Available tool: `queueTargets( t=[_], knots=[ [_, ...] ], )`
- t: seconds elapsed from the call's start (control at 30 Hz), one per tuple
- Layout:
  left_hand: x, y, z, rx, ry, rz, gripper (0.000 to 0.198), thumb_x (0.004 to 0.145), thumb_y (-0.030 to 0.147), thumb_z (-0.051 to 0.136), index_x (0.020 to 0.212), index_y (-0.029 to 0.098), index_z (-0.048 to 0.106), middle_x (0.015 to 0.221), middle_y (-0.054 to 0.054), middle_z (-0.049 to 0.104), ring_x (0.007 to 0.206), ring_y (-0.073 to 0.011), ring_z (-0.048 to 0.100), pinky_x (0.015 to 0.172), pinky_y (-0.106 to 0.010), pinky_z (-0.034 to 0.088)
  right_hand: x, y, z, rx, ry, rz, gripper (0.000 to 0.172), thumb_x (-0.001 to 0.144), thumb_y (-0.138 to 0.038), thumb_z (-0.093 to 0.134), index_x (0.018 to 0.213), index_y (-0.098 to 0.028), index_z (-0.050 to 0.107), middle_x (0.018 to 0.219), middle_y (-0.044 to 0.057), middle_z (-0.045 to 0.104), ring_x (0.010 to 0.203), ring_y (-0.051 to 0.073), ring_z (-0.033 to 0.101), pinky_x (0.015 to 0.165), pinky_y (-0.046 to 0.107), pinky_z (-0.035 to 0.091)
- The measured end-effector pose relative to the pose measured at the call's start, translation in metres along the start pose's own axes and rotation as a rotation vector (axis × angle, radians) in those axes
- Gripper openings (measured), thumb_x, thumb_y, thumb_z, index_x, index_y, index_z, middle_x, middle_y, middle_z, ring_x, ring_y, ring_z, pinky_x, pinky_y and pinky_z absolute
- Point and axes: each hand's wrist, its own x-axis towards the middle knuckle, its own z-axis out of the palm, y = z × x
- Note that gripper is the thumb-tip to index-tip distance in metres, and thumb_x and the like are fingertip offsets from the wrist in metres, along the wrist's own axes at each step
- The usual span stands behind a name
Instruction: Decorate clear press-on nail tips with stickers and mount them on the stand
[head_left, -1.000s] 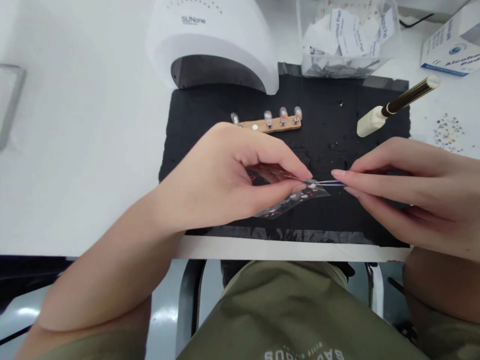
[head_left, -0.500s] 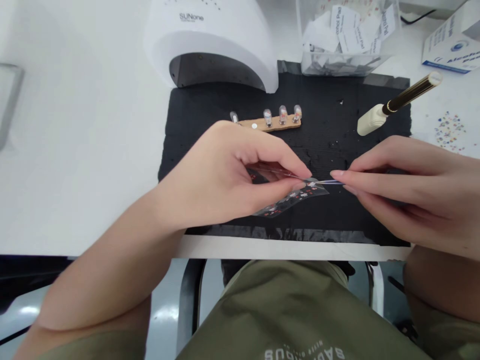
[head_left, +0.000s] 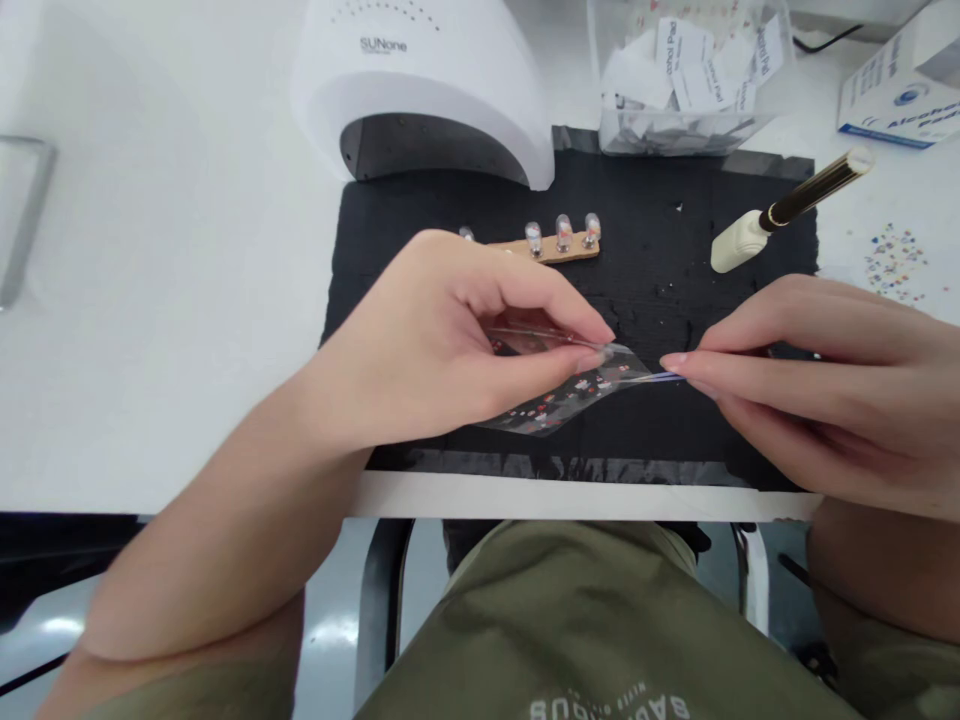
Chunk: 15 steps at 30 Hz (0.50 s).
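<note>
My left hand [head_left: 442,350] pinches a clear sticker sheet [head_left: 551,408] with small red and white decals, its lower part hanging over the black mat [head_left: 645,275]. My right hand [head_left: 817,385] holds slim blue-and-metal tweezers [head_left: 649,378] between thumb and fingers. Their tips reach the sheet near my left fingertips, but what they grip is too small to tell. Behind my left hand, a wooden strip [head_left: 544,248] carries several small clear capsule-shaped pieces, one mostly hidden by my hand.
A white SUNone UV nail lamp [head_left: 424,90] stands behind the mat. Beyond it are a clear box of alcohol pad wrappers [head_left: 686,85] and an alcohol pad carton [head_left: 892,100]. A gold-and-black brush with a cream cap [head_left: 780,225] lies at the right, near scattered nail gems [head_left: 896,262].
The sticker sheet has swung slightly left and flattened, showing more of its surface. My left hand has shifted slightly left, and the tweezers now sit a little lower.
</note>
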Motion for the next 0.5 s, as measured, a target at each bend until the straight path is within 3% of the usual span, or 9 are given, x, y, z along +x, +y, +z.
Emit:
queueTargets(
  t=[0.17, 0.23, 0.33, 0.4, 0.5],
  knots=[
    [0.003, 0.001, -0.007, -0.053, -0.011, -0.026, 0.015, 0.091, 0.011, 0.086, 0.093, 0.027, 0.088, 0.091, 0.002, 0.09, 0.081, -0.0164, 0.086, 0.071, -0.025, 0.073, -0.003, 0.001, -0.004, -0.003, -0.023, 0.024, 0.031, 0.103, 0.0, 0.073, 0.12, -0.024, 0.08, 0.111, 0.006, 0.08, 0.086, 0.018, 0.075, 0.074, 0.036, 0.064],
    [0.004, 0.002, -0.015, -0.015, -0.06, -0.052, 0.012, 0.092, 0.014, 0.085, 0.097, 0.025, 0.088, 0.094, 0.002, 0.091, 0.08, -0.0162, 0.086, 0.071, -0.024, 0.074, -0.005, 0.002, -0.003, 0.014, 0.023, 0.044, 0.032, 0.101, 0.001, 0.074, 0.117, -0.026, 0.081, 0.112, 0.005, 0.081, 0.085, 0.018, 0.076, 0.072, 0.037, 0.063],
    [0.005, 0.002, -0.03, 0.146, -0.227, -0.025, 0.012, 0.094, 0.022, 0.082, 0.104, 0.025, 0.089, 0.098, -0.001, 0.092, 0.076, -0.0174, 0.087, 0.06, -0.022, 0.07, -0.006, 0.003, -0.001, 0.037, 0.09, 0.035, 0.032, 0.1, 0.003, 0.075, 0.114, -0.025, 0.081, 0.11, 0.005, 0.079, 0.084, 0.017, 0.074, 0.071, 0.036, 0.06],
    [0.003, -0.001, -0.038, 0.258, -0.323, -0.031, 0.014, 0.097, 0.024, 0.079, 0.104, 0.027, 0.09, 0.101, -0.001, 0.092, 0.079, -0.0182, 0.087, 0.065, -0.025, 0.071, -0.005, 0.003, 0.0, 0.035, 0.084, 0.042, 0.031, 0.099, 0.005, 0.075, 0.113, -0.023, 0.08, 0.11, 0.006, 0.079, 0.084, 0.016, 0.073, 0.072, 0.035, 0.06],
    [-0.002, -0.007, -0.045, 0.382, -0.201, -0.015, 0.017, 0.099, 0.04, 0.082, 0.108, 0.028, 0.089, 0.103, -0.006, 0.09, 0.094, -0.024, 0.086, 0.082, -0.035, 0.075, -0.002, 0.001, -0.001, 0.044, 0.062, 0.071, 0.03, 0.1, 0.003, 0.076, 0.112, -0.025, 0.08, 0.11, 0.005, 0.078, 0.085, 0.017, 0.073, 0.071, 0.037, 0.059]
  ],
)
